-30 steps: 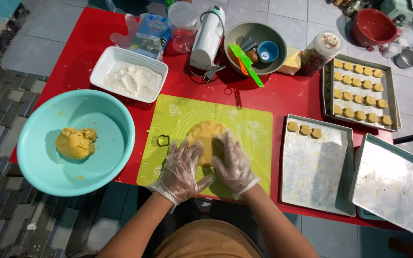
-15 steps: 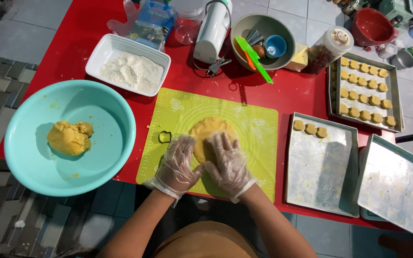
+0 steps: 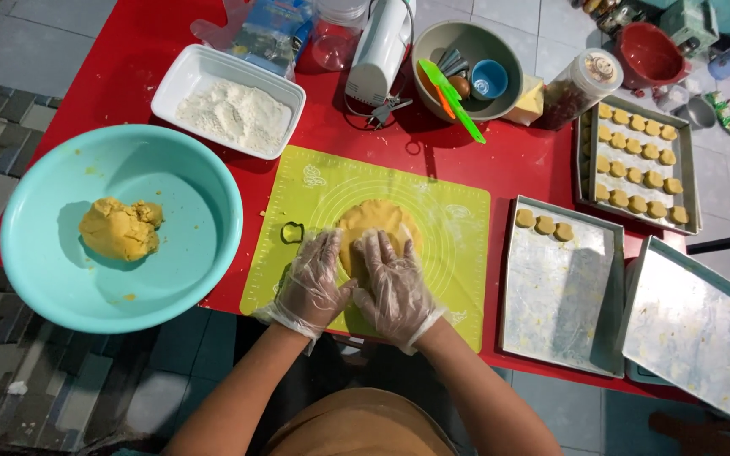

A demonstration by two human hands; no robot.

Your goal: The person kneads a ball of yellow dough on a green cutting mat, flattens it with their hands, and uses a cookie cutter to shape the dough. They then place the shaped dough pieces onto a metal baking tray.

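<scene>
Flattened yellow dough lies in the middle of a green baking mat on a red table. Your left hand and right hand, both in clear plastic gloves, press flat on its near edge with fingers spread, gripping nothing. A small metal cutter sits just left of the dough. Uneven pressure could thin or tear the near side, and sticky dough may cling to the gloves and lift off the mat.

Dough on mat; bowl left, trays right.
</scene>
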